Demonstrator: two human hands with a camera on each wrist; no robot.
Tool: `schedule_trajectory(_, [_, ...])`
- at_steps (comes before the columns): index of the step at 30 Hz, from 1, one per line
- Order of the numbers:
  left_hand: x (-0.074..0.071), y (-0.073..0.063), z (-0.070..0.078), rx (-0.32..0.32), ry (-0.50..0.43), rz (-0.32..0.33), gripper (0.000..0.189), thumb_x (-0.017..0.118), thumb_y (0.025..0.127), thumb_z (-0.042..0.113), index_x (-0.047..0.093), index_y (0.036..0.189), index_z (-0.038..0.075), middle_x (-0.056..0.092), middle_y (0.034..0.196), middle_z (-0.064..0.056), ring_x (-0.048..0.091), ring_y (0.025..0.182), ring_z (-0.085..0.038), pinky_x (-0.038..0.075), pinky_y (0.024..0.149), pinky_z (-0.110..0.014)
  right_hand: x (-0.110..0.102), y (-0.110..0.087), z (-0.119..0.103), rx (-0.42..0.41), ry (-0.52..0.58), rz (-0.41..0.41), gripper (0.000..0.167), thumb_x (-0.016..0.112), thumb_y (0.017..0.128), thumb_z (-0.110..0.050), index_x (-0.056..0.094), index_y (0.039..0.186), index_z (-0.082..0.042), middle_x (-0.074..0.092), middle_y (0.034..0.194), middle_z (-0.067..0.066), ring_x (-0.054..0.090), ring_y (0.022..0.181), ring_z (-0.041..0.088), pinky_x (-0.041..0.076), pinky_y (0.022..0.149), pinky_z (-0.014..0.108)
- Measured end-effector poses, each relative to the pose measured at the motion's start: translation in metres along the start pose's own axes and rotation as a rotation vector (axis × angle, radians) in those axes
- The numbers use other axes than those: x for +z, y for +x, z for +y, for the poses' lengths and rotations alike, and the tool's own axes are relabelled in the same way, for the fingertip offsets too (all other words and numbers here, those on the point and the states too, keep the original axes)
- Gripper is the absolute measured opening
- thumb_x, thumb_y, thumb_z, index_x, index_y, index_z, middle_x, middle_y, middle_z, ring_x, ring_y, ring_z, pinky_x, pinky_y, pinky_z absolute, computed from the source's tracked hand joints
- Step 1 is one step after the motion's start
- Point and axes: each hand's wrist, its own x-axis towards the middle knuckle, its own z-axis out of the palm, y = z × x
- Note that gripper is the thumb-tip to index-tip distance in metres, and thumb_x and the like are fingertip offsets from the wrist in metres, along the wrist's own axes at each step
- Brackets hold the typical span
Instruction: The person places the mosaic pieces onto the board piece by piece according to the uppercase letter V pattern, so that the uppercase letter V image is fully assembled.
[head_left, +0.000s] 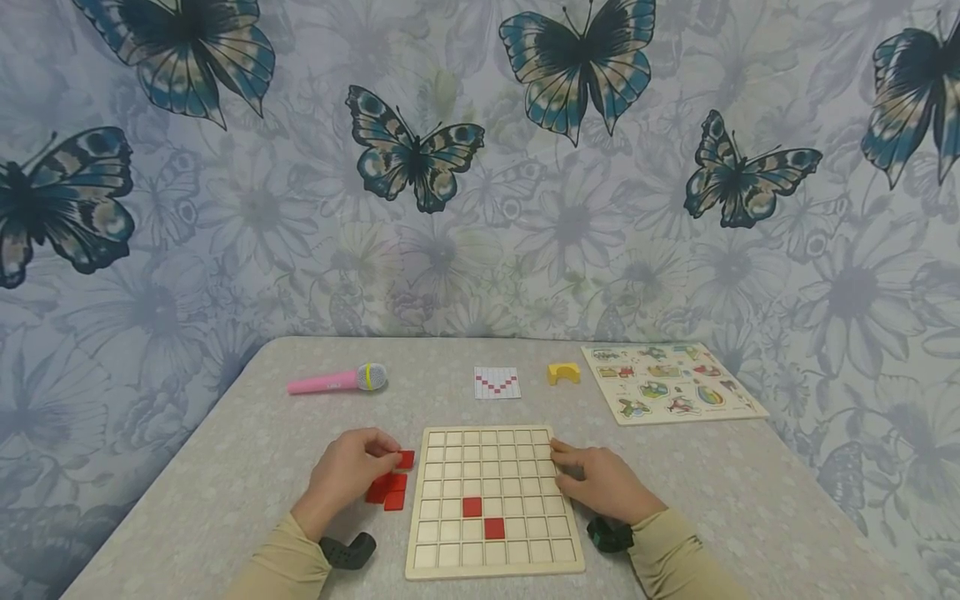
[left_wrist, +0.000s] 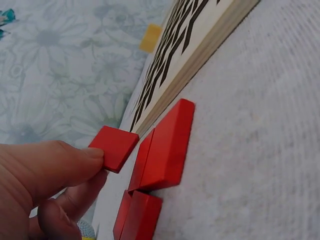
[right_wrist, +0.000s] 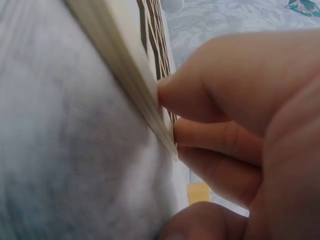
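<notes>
My left hand (head_left: 351, 471) pinches a red square tile (left_wrist: 117, 147) between thumb and fingers, lifted a little off the table. Below it, several more red tiles (left_wrist: 167, 145) lie close together on the cloth, just left of the wooden grid board (head_left: 495, 573). Two red tiles sit in the board's cells: one tile (head_left: 472, 507) left of the middle, the other tile (head_left: 494, 528) one row nearer and one column to the right. With its fingertips, my right hand (head_left: 603, 482) touches the board's right edge; the right wrist view shows nothing held in it.
Behind the board lies a small card (head_left: 497, 383) with a V-shaped pattern of coloured squares. A pink toy microphone (head_left: 330, 383) is at the back left. A yellow arched block (head_left: 563, 372) and a picture puzzle board (head_left: 660, 408) occupy the back right, near the wall.
</notes>
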Motion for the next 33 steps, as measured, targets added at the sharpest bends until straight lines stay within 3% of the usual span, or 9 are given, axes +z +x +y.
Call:
schedule_trajectory(4, [0.007,-0.003,0.006,0.031,-0.073,0.009,0.008,0.082,0.087,0.021,0.076,0.093,0.022,0.072,0.087,0.006,0.062,0.080,-0.011,0.049,0.068,-0.030,0.000,0.000,0.002,0.000,-0.009,-0.006,0.043,0.069,0.098,-0.022,0.065,0.138,-0.007,0.054,0.152,0.006,0.056,0.067,0.009,0.036,0.058,0.024])
schedule_trajectory(6, [0.012,-0.005,0.010,0.048,-0.125,-0.010,0.008,0.082,0.087,0.020,0.076,0.093,0.022,0.072,0.086,0.007,0.062,0.078,-0.011,0.049,0.067,-0.029,-0.001,0.000,0.003,-0.011,0.003,-0.014,0.043,0.069,0.098,-0.023,0.065,0.138,-0.007,0.054,0.152,0.007,0.038,0.057,0.006,0.033,0.054,0.025])
schedule_trajectory(7, [0.015,-0.006,0.012,0.064,-0.143,-0.019,0.008,0.082,0.087,0.019,0.076,0.092,0.022,0.072,0.085,0.007,0.062,0.077,-0.012,0.049,0.066,-0.029,-0.001,0.000,0.004,-0.021,0.003,-0.014,0.043,0.070,0.098,-0.023,0.065,0.137,-0.007,0.054,0.152,0.008,0.040,0.057,0.007,0.035,0.056,0.024])
schedule_trajectory(9, [0.020,-0.009,0.016,0.080,-0.168,-0.038,0.008,0.082,0.087,0.019,0.076,0.091,0.023,0.071,0.084,0.008,0.060,0.075,-0.012,0.048,0.064,-0.029,-0.003,0.000,0.005,-0.039,0.003,-0.013,0.043,0.071,0.098,-0.025,0.066,0.137,-0.007,0.055,0.151,0.008,0.059,0.066,0.013,0.047,0.065,0.026])
schedule_trajectory(11, [0.024,-0.011,0.020,0.096,-0.193,-0.052,0.009,0.081,0.087,0.017,0.075,0.091,0.023,0.072,0.084,0.008,0.060,0.073,-0.013,0.048,0.062,-0.028,-0.004,-0.001,0.005,-0.050,0.009,-0.014,0.044,0.071,0.098,-0.027,0.066,0.136,-0.007,0.055,0.151,0.007,0.072,0.097,0.024,0.056,0.083,0.036])
schedule_trajectory(13, [0.027,-0.014,0.023,0.108,-0.213,-0.061,0.009,0.081,0.088,0.017,0.075,0.091,0.023,0.072,0.085,0.007,0.059,0.070,-0.013,0.048,0.057,-0.029,-0.005,-0.001,0.007,-0.056,0.006,-0.015,0.045,0.071,0.098,-0.029,0.066,0.136,-0.007,0.055,0.151,0.006,0.064,0.125,0.032,0.053,0.100,0.047])
schedule_trajectory(14, [0.028,-0.014,0.024,0.105,-0.225,-0.069,0.009,0.081,0.088,0.017,0.075,0.092,0.023,0.072,0.085,0.007,0.059,0.068,-0.014,0.049,0.055,-0.029,-0.005,0.000,0.007,-0.053,0.011,-0.021,0.045,0.071,0.098,-0.030,0.066,0.137,-0.008,0.055,0.151,0.005,0.061,0.128,0.033,0.051,0.102,0.049])
schedule_trajectory(22, [0.038,-0.017,0.025,0.135,-0.193,-0.074,0.009,0.080,0.088,0.019,0.075,0.090,0.026,0.073,0.083,0.012,0.062,0.072,-0.009,0.048,0.064,-0.025,-0.007,0.001,0.009,-0.062,0.010,-0.037,0.046,0.071,0.098,-0.034,0.066,0.137,-0.009,0.054,0.152,0.004,0.057,0.134,0.034,0.049,0.104,0.051])
schedule_trajectory(33, [0.045,-0.021,0.024,0.150,-0.130,-0.068,0.009,0.080,0.089,0.026,0.074,0.090,0.032,0.071,0.083,0.016,0.063,0.072,-0.005,0.047,0.062,-0.026,-0.008,0.000,0.009,-0.054,-0.015,-0.036,0.047,0.071,0.098,-0.035,0.066,0.137,-0.010,0.055,0.152,0.003,0.059,0.131,0.034,0.049,0.103,0.052])
